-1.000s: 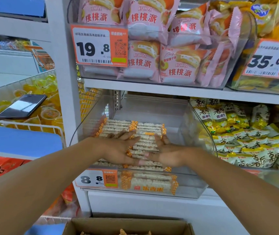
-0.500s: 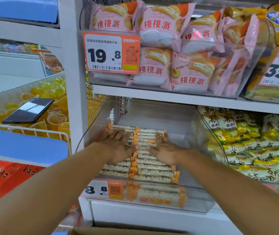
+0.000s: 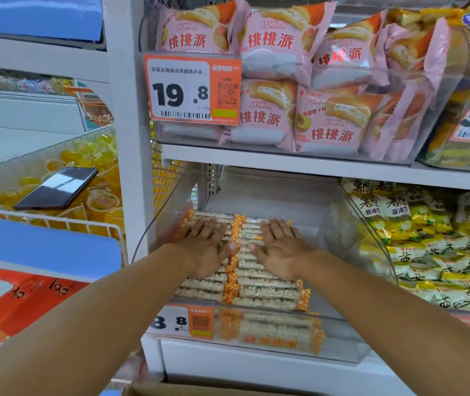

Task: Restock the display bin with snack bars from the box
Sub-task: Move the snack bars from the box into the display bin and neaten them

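Both the left hand (image 3: 205, 250) and the right hand (image 3: 281, 250) lie flat, fingers straight and grasping nothing, pressing down on the snack bars (image 3: 265, 291) under their fingers inside the clear display bin (image 3: 339, 348), likely to level the two rows so more fit. The cardboard box (image 3: 171, 390) sits well below the wrists.

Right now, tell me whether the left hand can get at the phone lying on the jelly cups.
Probably yes. The left hand lies flat on the snack bars, holding nothing; the phone sits uncovered in the open-topped wire basket, though the shelf upright stands between.
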